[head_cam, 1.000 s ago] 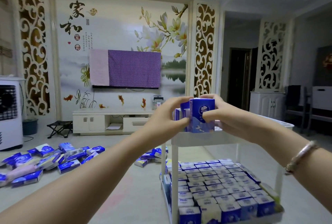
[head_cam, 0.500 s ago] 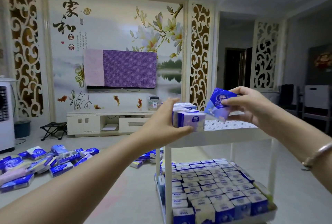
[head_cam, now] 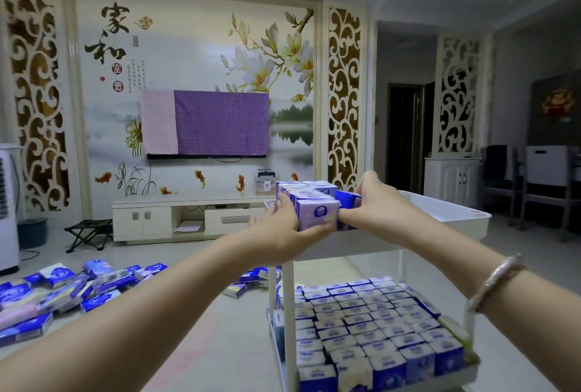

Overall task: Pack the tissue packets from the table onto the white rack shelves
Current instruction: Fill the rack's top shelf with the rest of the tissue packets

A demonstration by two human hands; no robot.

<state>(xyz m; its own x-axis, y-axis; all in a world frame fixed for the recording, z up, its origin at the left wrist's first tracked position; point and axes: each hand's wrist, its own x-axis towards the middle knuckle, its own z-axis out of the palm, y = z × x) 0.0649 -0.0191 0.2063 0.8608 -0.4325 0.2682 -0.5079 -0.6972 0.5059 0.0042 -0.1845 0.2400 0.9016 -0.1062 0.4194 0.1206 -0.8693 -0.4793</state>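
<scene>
Hands (head_cam: 284, 228) (head_cam: 375, 203) squeezing pkts (head_cam: 309, 203), arms outstretched.

The right hand (head_cam: 375, 203) covers most of the dark blue packet (head_cam: 347, 200) it presses against the row of tissue packets (head_cam: 306, 200), so its grip cannot be judged. The left hand (head_cam: 283, 234) hides the row's near lower edge. The white rack (head_cam: 452, 212) is cut off at the bottom edge. Print on the lower shelf packets (head_cam: 371, 328) is too blurred to read. The scattered packets (head_cam: 47, 294) run off the left edge.

Head-worn wide-angle view, facing forward, near white rack (head_cam: 446, 218), room beyond
</scene>
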